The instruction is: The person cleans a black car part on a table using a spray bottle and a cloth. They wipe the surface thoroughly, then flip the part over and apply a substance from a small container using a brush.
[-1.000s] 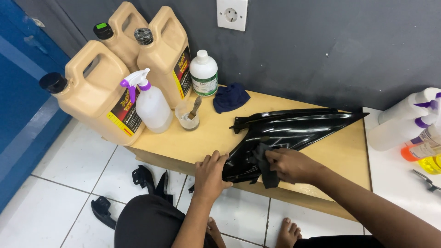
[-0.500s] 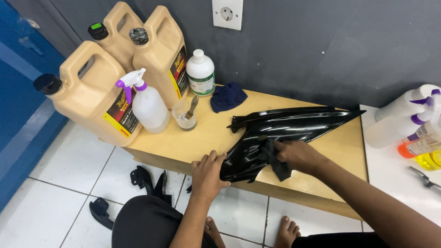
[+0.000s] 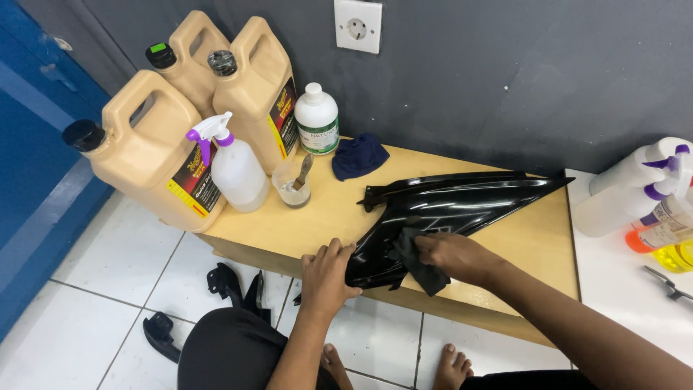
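A glossy black plastic panel (image 3: 462, 202), long and pointed to the right, lies on the low wooden bench (image 3: 325, 217). My left hand (image 3: 326, 278) presses on the panel's near left end at the bench's front edge. My right hand (image 3: 455, 256) grips a dark cloth (image 3: 419, 261) and holds it against the panel's lower middle surface.
Three tan jugs (image 3: 155, 155) stand at the bench's left end, with a clear spray bottle (image 3: 234, 166), a cup holding a brush (image 3: 292, 186), a white bottle (image 3: 316, 119) and a blue rag (image 3: 359, 155). More spray bottles (image 3: 642, 191) lie on the white surface at right. Black parts (image 3: 231, 285) lie on the tiled floor.
My right hand has rubbed the cloth back and forth along the panel, ending slightly left of half a second ago. My left hand has stayed on the panel's end.
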